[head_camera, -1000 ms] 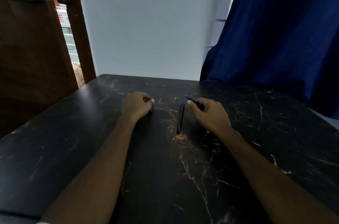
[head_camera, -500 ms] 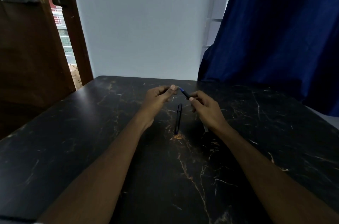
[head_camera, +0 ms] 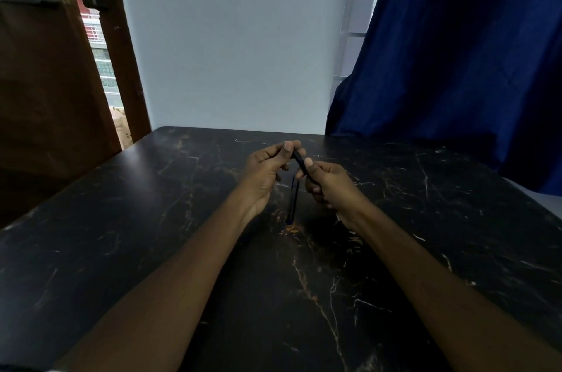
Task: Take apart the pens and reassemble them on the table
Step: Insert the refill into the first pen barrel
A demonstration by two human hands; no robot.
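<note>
Both hands meet above the middle of the black marble table [head_camera: 152, 234]. A dark pen [head_camera: 299, 161] runs slantwise between them. My left hand [head_camera: 267, 167] pinches its far upper end between thumb and fingers. My right hand [head_camera: 327, 183] grips its near lower end, thumb on top. Below the hands, thin dark pen parts [head_camera: 292, 201] lie on the table, lengthwise toward me, side by side. How many pieces lie there I cannot tell.
A blue curtain [head_camera: 456, 67] hangs at the right, reaching the table's far right edge. A brown wooden door [head_camera: 45, 82] stands at the left beside a gap to the outside. A pale wall stands behind the table.
My left hand left the table and came up to the pen's tip. My right hand lifted the pen off the table. Both hands now hold it, and its blue tip is covered.
</note>
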